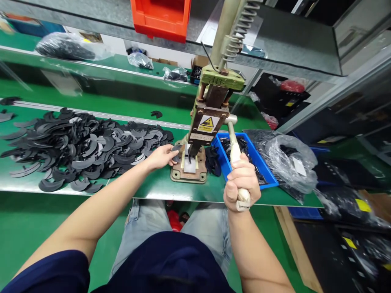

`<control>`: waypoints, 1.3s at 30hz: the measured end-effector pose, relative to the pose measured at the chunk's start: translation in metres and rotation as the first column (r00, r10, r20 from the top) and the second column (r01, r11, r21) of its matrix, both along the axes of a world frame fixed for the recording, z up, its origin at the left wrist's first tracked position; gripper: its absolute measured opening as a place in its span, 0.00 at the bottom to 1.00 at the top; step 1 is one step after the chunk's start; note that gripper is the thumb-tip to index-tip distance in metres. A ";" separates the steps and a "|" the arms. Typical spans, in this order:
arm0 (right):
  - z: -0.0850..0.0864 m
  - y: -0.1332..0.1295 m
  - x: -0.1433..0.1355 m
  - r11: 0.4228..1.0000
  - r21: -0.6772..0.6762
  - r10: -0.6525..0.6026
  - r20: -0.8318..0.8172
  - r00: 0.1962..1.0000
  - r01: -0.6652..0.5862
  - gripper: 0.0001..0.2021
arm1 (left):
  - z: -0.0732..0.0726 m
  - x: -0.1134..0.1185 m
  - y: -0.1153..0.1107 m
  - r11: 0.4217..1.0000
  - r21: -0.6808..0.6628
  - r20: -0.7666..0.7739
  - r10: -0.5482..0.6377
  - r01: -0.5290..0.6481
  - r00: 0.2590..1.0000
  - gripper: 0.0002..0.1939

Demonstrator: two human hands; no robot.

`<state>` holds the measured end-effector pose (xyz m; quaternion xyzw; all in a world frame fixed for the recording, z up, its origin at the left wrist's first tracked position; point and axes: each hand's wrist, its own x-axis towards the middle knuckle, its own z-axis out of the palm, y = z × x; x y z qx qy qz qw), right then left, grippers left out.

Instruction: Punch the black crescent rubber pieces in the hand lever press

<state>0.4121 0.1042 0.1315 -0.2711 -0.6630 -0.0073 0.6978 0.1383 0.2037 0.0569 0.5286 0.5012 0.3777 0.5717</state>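
My right hand (242,181) is wrapped round the pale lever handle (234,148) of a green hand press (205,118). At the left side of the press base (200,162), my left hand (163,156) pinches a dark curved plastic piece (175,154) between thumb and fingers. Part of that piece is hidden by the fingers. The press head, with a yellow warning label (208,123), stands above a light metal block (190,165) on the base. A large heap of black and grey curved pieces (91,146) lies left of my left hand.
A blue tray (269,179) of small black parts stands right of the press, beside dark pieces (213,160). Plastic bags (290,162) lie farther right. A red bin (161,20) sits on the grey shelf (100,18) overhead. One loose curved piece (157,114) lies behind the heap.
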 end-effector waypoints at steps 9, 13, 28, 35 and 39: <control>0.000 0.002 0.002 1.000 0.024 0.015 0.022 1.000 -0.015 0.08 | 0.001 0.016 0.014 0.997 0.060 -0.131 -0.037 0.045 0.991 0.20; -0.001 0.002 0.001 1.000 0.026 0.006 0.012 1.000 -0.006 0.09 | -0.002 0.015 0.018 0.999 0.020 -0.095 -0.044 0.046 0.995 0.20; -0.002 -0.001 -0.004 0.999 0.018 -0.028 -0.032 0.999 0.028 0.10 | 0.012 0.023 0.029 0.931 -0.362 -0.103 -0.080 0.038 0.991 0.19; 0.081 0.032 -0.009 0.997 0.049 0.062 -0.094 0.994 -0.058 0.15 | 0.016 0.026 0.019 0.927 -0.372 -0.033 -0.072 0.054 0.997 0.18; 0.113 0.060 0.004 0.994 0.065 0.090 -0.056 0.994 -0.086 0.29 | 0.021 0.020 -0.002 0.970 -0.243 0.012 -0.014 0.016 1.000 0.22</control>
